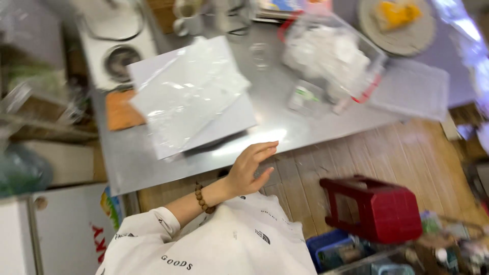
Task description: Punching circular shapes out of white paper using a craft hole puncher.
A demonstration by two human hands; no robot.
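A steel tabletop point(275, 127) is seen from above, tilted and blurred, with a wooden floor point(387, 153) beside it. On the tabletop a white sheet point(224, 122) is laid, and a clear plastic bag point(188, 91) is spread over it, partly past its upper edge. An orange pad point(119, 112) is tucked just beside the sheet's left edge. Toward the far side a clear bin point(331, 61) with red handles is filled with white wrapping, and a round plate point(402, 30) holding something yellow is set beyond it. A red stool point(374, 209) is tipped on the floor near the person's white sleeve point(153, 229). One hand point(249, 170) with a bead bracelet point(204, 198) at the wrist is held open at the tabletop's near edge, fingers loose, nothing grasped, just short of the sheet. Which hand it is cannot be told for certain; it appears the left. The other is out of view.
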